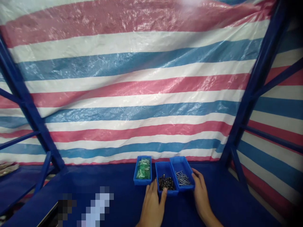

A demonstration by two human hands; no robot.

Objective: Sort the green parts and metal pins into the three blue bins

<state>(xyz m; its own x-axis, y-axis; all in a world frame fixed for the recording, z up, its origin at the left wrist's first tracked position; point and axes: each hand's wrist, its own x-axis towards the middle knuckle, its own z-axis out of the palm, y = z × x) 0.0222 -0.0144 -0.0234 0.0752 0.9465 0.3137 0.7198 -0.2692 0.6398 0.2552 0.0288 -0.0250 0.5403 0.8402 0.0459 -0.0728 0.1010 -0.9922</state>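
Observation:
Two blue plastic bins stand side by side on the blue tabletop. The middle bin holds a heap of small dark, brassy metal parts. In the right bin lie thin silver nails or screws; I cannot tell which. My left hand grips the middle bin's near left corner, its thumb on the front rim and fingers along the left side. Against the right bin's outer side, my right hand is curled with its fingertips near the rim. The pair is held between both hands.
A third blue bin with green, clear-wrapped pieces stands just left of the pair. At the lower left is a blurred-out, pixelated patch. Striped sheeting hangs behind, between blue metal posts.

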